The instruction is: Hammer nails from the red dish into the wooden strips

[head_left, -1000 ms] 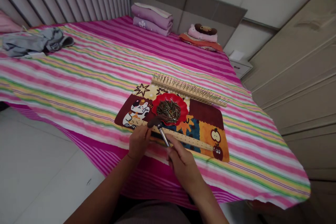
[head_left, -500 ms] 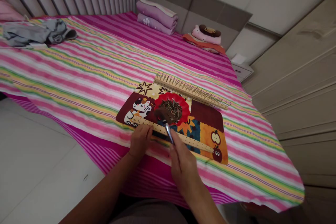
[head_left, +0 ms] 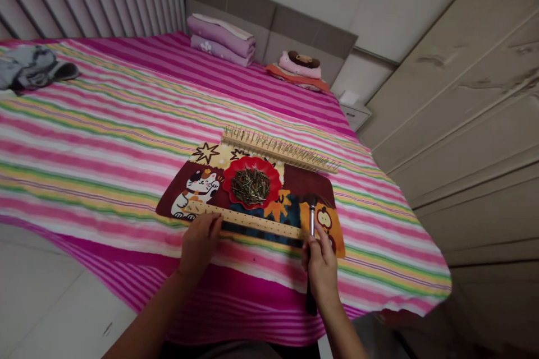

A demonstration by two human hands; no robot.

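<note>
My right hand (head_left: 322,263) is closed around a hammer (head_left: 312,221) with a shiny metal shaft and black grip; its dark head is blurred above the right part of a wooden strip (head_left: 261,224). The strip is long and pale, dotted with small holes, and lies along the near side of a patterned mat (head_left: 307,182). At the strip's left part, my left hand (head_left: 202,240) has its fingers pinched together on the near edge. Whether a nail is between those fingers is hidden. Beyond the strip, a red scalloped dish (head_left: 275,179) holds a pile of nails (head_left: 251,185).
A second wooden strip (head_left: 278,151), bristling with upright nails, lies along the mat's far edge. Striped cloth (head_left: 126,151) covers the bed. Folded purple bedding (head_left: 221,39), a pink and orange pile (head_left: 298,67) and grey clothing (head_left: 37,67) lie farther off. Cabinets (head_left: 463,123) line the right.
My right hand has carried the hammer rightward, from beside the dish to the strip's right part. My left hand stays at the strip's left part. The camera view has shifted right.
</note>
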